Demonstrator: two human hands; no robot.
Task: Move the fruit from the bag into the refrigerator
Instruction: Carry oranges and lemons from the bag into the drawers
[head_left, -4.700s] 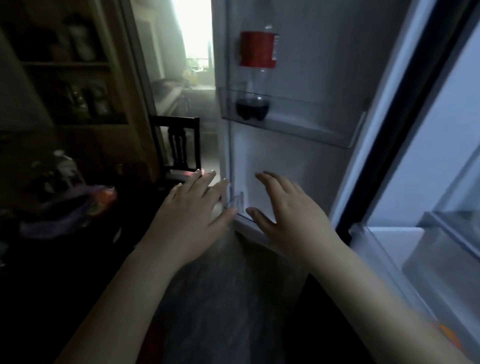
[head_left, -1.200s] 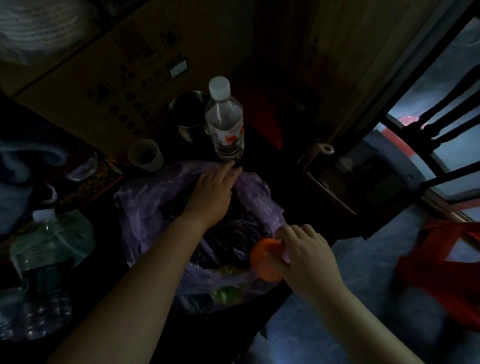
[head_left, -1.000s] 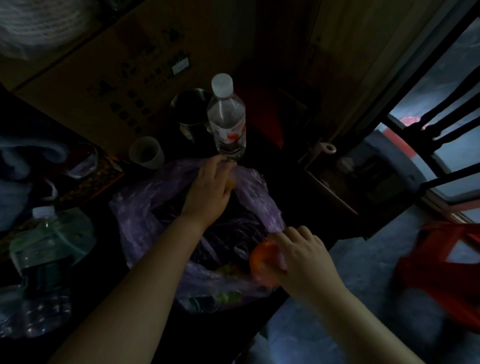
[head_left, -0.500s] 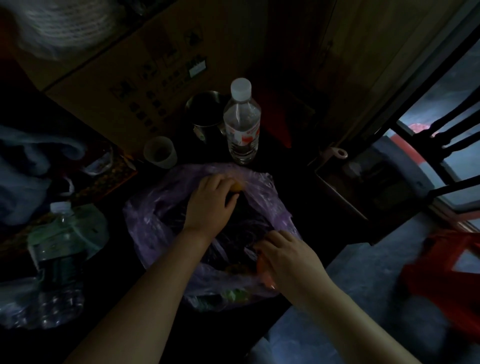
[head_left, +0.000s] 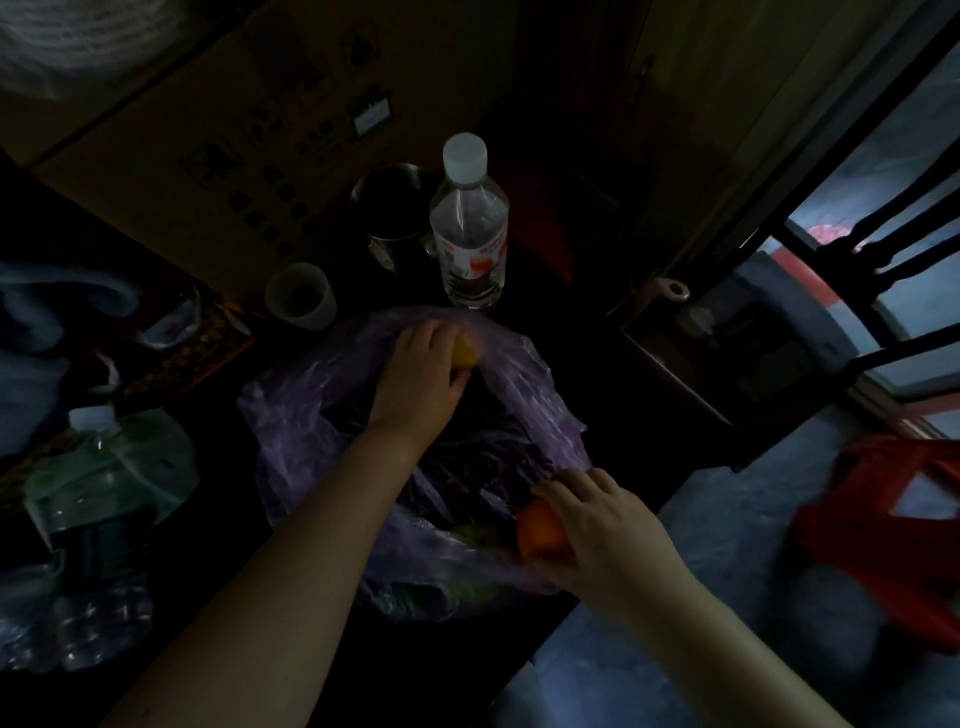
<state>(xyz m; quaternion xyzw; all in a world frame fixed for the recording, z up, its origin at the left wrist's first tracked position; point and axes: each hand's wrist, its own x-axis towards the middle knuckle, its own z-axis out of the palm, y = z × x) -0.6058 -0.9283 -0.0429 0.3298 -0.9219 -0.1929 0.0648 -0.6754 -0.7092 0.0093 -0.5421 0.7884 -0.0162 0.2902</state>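
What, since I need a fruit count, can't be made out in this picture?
Head view, dim:
Fruit left inside the purple bag: darkness and folded plastic hide the number.
Yellow fruit: mostly covered by the left hand.
Orange fruit: partly behind the right hand.
Refrigerator: outside the frame.

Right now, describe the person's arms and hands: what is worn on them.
Nothing worn shows. The left hand and right hand are bare: no gloves, rings or watch visible. The left forearm and right forearm are bare too, with no sleeve in view. Dim light hides fine marks.
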